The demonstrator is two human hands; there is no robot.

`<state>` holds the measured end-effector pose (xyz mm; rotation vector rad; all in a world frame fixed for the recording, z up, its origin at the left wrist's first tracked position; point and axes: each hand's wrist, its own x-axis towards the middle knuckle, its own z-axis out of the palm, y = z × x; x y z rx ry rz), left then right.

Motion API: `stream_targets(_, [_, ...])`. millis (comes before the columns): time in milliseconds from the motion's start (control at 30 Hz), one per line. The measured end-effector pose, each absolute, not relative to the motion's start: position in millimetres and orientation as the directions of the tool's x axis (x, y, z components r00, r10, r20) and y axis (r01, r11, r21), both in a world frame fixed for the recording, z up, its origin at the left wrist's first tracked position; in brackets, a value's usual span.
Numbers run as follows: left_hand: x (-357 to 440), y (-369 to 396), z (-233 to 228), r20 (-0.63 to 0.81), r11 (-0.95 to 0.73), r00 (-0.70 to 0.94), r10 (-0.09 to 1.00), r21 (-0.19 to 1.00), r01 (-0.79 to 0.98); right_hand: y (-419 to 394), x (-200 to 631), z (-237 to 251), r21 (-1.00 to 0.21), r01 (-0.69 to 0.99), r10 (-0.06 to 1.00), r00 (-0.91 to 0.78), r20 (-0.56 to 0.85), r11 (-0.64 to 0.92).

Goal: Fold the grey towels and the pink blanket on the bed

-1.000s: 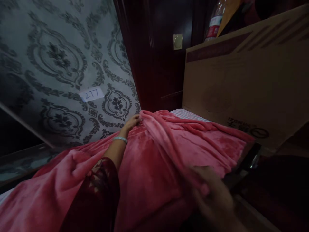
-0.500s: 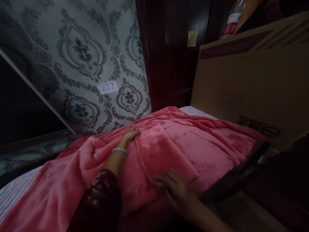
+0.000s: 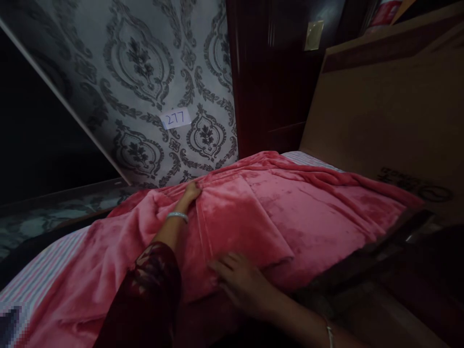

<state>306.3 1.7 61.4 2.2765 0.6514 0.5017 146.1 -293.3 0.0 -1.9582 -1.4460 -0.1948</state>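
Note:
A plush pink-red blanket [image 3: 315, 212] is spread over the bed, with one part folded over into a flat flap [image 3: 242, 222] in the middle. My left hand [image 3: 191, 192] is at the far end of the flap's left edge, fingers closed on the blanket. Nearer to me, my right hand [image 3: 239, 280] has its fingers bent round the near left corner of the flap; its fingertips are partly hidden in the cloth. To the left, the rest of the blanket lies in loose wrinkles.
A striped sheet [image 3: 54, 261] shows at the left and the far corner. Patterned wallpaper [image 3: 145, 63] with a paper marked 277 [image 3: 177, 118] stands behind. A large cardboard box [image 3: 380, 106] stands at right, a dark chair-like object [image 3: 398, 241] at the near right.
Both hands have moved left, drawing the flap's left edge with them, so the flap looks wider and flatter. The view has shifted slightly.

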Motion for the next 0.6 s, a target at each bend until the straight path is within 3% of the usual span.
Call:
stream_targets(67, [299,-1,63,0.205,-0.666,0.797,0.567,0.684,0.298,-309,162,1,-0.506,0.852,0.762,0.414,0.498,-0.132])
stream_targets(167, [283,-30,73,0.315,-0.765,0.821,0.475,0.609,0.209,-343,212,7,-0.636,0.754,0.582,0.594,0.555,-0.164])
stream_targets(233, [259,-70,76,0.355,-0.858,0.895,0.270,0.511,0.057,-362,254,9,-0.762,0.611,0.461,0.751,0.473,-0.215])
stream_targets(300, [221,-122,71,0.290,-0.916,0.955,-0.056,0.366,-0.165,-372,293,7,-0.893,0.375,0.357,0.893,0.275,-0.248])
stream_targets(367, [179,-173,56,0.232,-0.909,0.955,-0.187,0.327,-0.258,-370,322,4,-0.970,0.106,0.301,0.953,0.037,-0.218])
stream_targets(433, [145,-214,35,0.156,-0.897,0.917,-0.366,0.202,-0.392,-357,341,-1,-0.982,-0.056,0.325,0.939,-0.114,-0.181])
stream_targets(500, [129,-237,13,0.132,-0.924,0.925,-0.357,0.094,-0.370,-339,352,-4,-0.978,-0.087,0.389,0.908,-0.155,-0.187])
stream_targets(600, [136,-245,-15,0.144,-0.979,0.970,-0.196,0.024,-0.202,-309,362,-6,-0.971,-0.061,0.446,0.880,-0.161,-0.230])
